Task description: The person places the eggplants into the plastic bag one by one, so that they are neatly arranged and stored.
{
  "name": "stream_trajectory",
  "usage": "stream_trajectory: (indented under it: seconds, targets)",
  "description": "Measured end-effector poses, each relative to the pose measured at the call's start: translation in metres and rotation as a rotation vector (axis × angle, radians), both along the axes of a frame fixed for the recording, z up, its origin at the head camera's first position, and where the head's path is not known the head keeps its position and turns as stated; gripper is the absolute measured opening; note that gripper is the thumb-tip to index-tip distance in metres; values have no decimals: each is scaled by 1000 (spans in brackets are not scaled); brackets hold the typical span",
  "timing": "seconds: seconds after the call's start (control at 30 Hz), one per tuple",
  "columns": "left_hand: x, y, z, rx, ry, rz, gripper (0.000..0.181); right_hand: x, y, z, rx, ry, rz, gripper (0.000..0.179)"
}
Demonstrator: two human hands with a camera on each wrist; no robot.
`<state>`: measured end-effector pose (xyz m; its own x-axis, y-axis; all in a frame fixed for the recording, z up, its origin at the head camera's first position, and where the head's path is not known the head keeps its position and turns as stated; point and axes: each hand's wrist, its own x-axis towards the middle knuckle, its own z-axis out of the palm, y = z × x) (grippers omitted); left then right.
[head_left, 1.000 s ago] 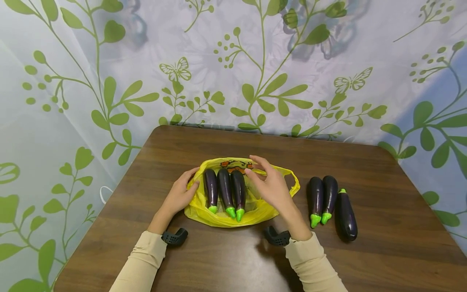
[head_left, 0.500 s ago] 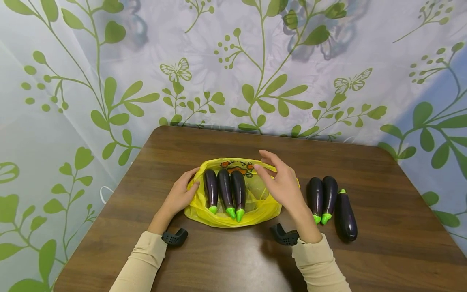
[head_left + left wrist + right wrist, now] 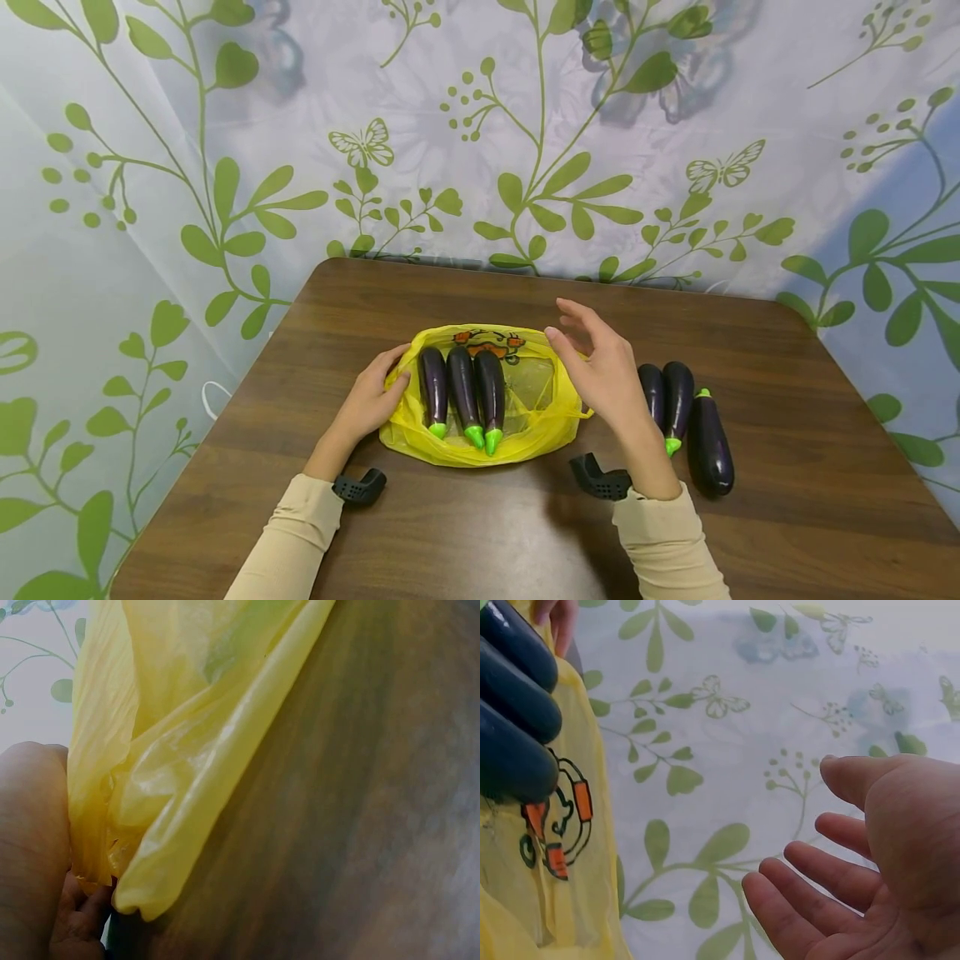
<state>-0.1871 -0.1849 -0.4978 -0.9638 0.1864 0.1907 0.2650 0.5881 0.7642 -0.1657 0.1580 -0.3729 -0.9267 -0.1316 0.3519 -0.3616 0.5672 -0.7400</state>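
Observation:
A yellow plastic bag (image 3: 540, 433) lies on the table with its mouth spread wide. Three dark purple eggplants (image 3: 463, 387) rest side by side in its left half, green stem ends toward me. At the bag's left rim my left hand (image 3: 372, 396) holds the plastic; its fingers are partly hidden in the left wrist view, where the yellow film (image 3: 187, 772) fills the middle. My right hand (image 3: 607, 375) is raised just right of the bag, fingers loosely bent and apart, holding nothing. The right wrist view shows the same right hand (image 3: 855, 877) beside the bag.
Three more eggplants (image 3: 708, 442) lie on the wooden table (image 3: 810, 467) to the right; my right hand and wrist partly cover the nearest one. A leaf-patterned curtain (image 3: 420, 125) hangs behind the table's far edge. A thin white cable loop (image 3: 213, 400) shows at the left.
My right hand has moved right, away from the bag's opening and toward the eggplants outside. The left hand and the three eggplants in the bag have stayed put.

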Motion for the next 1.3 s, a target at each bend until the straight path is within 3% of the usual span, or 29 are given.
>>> stream_trajectory:
  seconds: [0.5, 1.3]
  targets:
    - [0, -2, -2, 0, 2, 7, 50, -2, 25, 6, 36, 9, -96, 51]
    - [0, -1, -2, 3, 3, 1, 50, -7, 64, -4, 97, -7, -172, 53]
